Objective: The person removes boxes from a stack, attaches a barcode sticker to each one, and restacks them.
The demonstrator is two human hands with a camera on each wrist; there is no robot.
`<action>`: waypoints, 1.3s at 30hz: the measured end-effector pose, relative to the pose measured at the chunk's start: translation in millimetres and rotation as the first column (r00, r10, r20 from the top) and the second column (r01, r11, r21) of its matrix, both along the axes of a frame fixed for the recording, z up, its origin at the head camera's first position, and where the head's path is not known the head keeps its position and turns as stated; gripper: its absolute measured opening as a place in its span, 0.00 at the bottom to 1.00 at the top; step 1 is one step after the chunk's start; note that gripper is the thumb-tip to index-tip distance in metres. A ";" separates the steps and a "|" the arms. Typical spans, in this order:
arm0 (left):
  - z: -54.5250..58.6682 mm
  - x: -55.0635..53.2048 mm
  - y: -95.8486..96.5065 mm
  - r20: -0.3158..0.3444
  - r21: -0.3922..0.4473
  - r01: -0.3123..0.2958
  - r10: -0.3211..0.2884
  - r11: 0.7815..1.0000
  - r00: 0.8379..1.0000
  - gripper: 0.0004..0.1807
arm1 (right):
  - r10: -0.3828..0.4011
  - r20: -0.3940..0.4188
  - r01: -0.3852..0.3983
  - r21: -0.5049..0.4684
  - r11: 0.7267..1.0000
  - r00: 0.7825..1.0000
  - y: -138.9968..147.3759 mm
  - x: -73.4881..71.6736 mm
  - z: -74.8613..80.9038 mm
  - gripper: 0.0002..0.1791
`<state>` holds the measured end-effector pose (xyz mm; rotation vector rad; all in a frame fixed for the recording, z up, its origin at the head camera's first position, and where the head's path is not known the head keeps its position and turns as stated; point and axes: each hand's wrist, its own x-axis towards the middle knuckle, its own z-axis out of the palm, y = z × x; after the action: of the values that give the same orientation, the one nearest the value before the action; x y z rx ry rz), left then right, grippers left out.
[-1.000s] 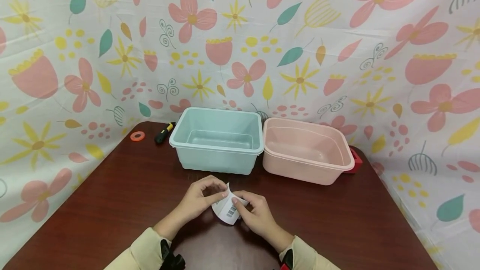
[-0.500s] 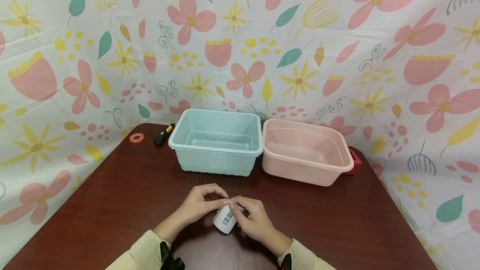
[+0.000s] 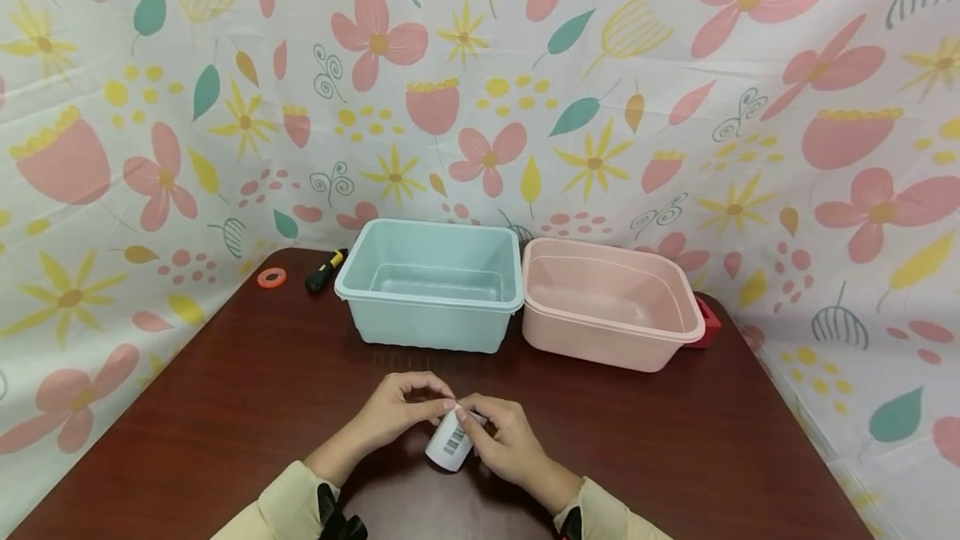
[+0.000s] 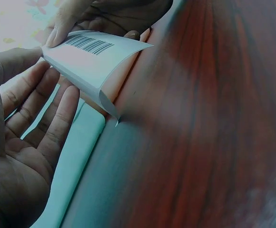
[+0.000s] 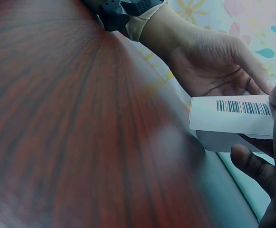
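Note:
A white paper label (image 3: 448, 445) printed with a black barcode is bent over into a curl between both hands, above the table. My left hand (image 3: 397, 412) pinches its upper edge between thumb and forefinger. The other left fingers (image 4: 64, 111) stay apart from the paper in the left wrist view. My right hand (image 3: 512, 440) holds the opposite side, with the thumb on top next to the barcode. In the right wrist view the label (image 5: 231, 114) shows an upper layer over a shaded lower one. Part of the paper is hidden behind the right fingers.
A light blue basin (image 3: 427, 325) and a pink basin (image 3: 600, 344) stand side by side at the back of the brown table (image 3: 225, 407). A black-and-yellow tool (image 3: 324, 271) and an orange ring (image 3: 272, 277) lie back left. Something red (image 3: 707, 325) shows behind the pink basin.
The label was flared with a raised corner; now it is curled over more tightly. Both hands have come closer together and slightly nearer the body, keeping hold of the paper.

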<state>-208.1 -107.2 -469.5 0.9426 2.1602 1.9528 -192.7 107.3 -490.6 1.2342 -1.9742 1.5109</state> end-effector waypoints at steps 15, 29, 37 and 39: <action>3.9 0.2 -0.1 0.005 -0.021 -0.034 0.034 0.999 0.999 0.04 | -0.028 0.001 0.028 -0.007 1.000 1.000 0.5 -0.5 2.8 0.10; 6.4 1.6 -0.8 0.040 -0.045 -0.065 0.067 0.997 0.997 0.05 | -0.040 0.085 0.041 -0.013 0.999 0.996 -0.7 -0.8 1.6 0.07; 3.9 1.5 -2.0 0.027 -0.055 -0.118 0.119 0.992 0.992 0.07 | -0.079 0.161 0.086 -0.040 0.995 0.984 -1.9 4.8 6.7 0.07; 2.9 1.1 -2.4 0.029 -0.053 -0.136 0.137 0.989 0.990 0.07 | -0.079 0.169 0.089 -0.052 0.995 0.982 -2.2 8.8 13.1 0.06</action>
<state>-207.0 -109.7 -466.7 0.7683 2.3008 1.9450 -183.8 105.1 -477.5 1.0164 -2.0414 1.6653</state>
